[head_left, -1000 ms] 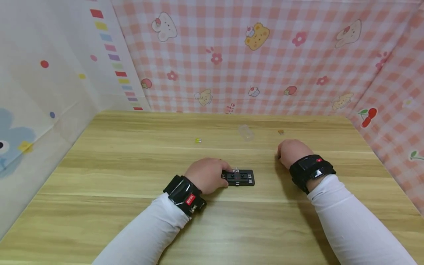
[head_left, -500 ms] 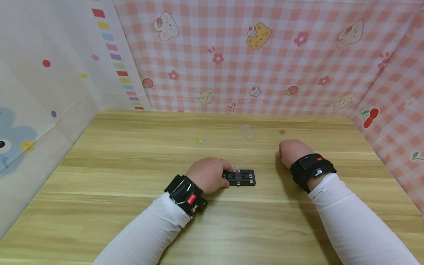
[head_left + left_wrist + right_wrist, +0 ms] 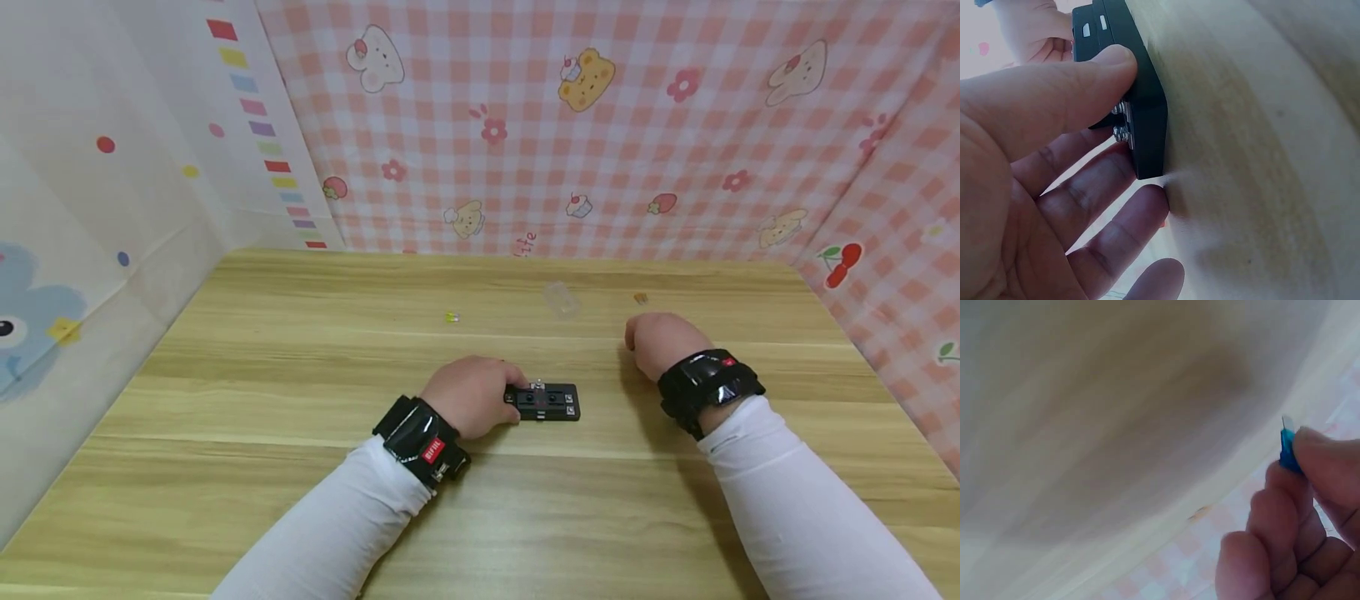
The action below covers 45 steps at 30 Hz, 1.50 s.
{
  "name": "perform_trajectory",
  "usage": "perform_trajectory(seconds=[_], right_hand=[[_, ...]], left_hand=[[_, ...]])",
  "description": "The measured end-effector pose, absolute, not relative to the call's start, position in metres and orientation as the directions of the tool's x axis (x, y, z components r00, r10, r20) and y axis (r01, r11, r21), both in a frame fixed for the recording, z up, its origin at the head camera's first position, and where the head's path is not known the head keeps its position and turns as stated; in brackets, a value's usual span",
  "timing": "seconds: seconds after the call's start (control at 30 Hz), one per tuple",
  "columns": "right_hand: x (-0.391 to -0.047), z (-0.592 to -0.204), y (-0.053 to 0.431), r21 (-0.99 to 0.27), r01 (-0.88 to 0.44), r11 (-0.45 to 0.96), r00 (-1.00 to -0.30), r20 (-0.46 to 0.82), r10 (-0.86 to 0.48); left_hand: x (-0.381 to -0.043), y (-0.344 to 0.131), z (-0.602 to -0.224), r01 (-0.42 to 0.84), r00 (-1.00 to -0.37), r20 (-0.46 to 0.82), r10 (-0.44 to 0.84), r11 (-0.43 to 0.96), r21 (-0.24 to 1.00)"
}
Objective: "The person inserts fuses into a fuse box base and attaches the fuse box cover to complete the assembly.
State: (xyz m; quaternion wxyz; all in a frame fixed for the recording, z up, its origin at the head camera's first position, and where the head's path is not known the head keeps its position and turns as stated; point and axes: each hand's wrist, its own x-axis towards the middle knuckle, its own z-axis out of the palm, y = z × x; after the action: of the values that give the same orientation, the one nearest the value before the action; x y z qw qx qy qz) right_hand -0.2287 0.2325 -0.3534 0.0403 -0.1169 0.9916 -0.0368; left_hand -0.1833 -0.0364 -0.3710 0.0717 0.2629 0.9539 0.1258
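On the table lies a black fuse block (image 3: 551, 402) with screw terminals at its ends. My left hand (image 3: 468, 397) grips its left end, the thumb on one side and fingers on the other; the left wrist view shows the block's terminal screws (image 3: 1122, 131) under the thumb. Farther right, my right hand (image 3: 663, 343) is held above the table. Its thumb and index finger pinch a small blue blade fuse (image 3: 1288, 452), whose metal blade points away from the fingers. In the head view that fuse is hidden by the hand.
A yellow blade fuse (image 3: 452, 317) lies beyond the left hand. A clear plastic cover (image 3: 562, 300) is at the back middle, and a small orange-brown fuse (image 3: 641, 298) sits just beyond the right hand. Patterned cloth (image 3: 465, 125) walls off the back and sides of the table.
My right hand has shifted slightly left over the last half second. The left hand keeps its grip on the fuse block, which stays in place.
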Motion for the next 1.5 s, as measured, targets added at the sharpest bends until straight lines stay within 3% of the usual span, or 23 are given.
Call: perform_trajectory(seconds=[0.27, 0.67, 0.9, 1.5], right_hand=[[-0.222, -0.343, 0.211, -0.187, -0.227, 0.956, -0.971, -0.031, -0.236], [-0.212, -0.342, 0.182, -0.301, -0.402, 0.865, -0.915, 0.109, -0.388], [-0.201, -0.340, 0.163, -0.311, -0.484, 0.818, -0.875, 0.160, -0.457], [-0.186, -0.345, 0.142, -0.322, -0.568, 0.758, -0.820, 0.137, -0.556]], left_hand=[[-0.184, -0.038, -0.371, 0.498, -0.845, -0.056, 0.532, 0.820, 0.282], [-0.185, -0.038, -0.370, 0.492, -0.847, -0.060, 0.528, 0.822, 0.287], [-0.186, -0.039, -0.371, 0.499, -0.845, -0.048, 0.533, 0.817, 0.289], [-0.187, -0.038, -0.372, 0.495, -0.846, -0.050, 0.530, 0.817, 0.295]])
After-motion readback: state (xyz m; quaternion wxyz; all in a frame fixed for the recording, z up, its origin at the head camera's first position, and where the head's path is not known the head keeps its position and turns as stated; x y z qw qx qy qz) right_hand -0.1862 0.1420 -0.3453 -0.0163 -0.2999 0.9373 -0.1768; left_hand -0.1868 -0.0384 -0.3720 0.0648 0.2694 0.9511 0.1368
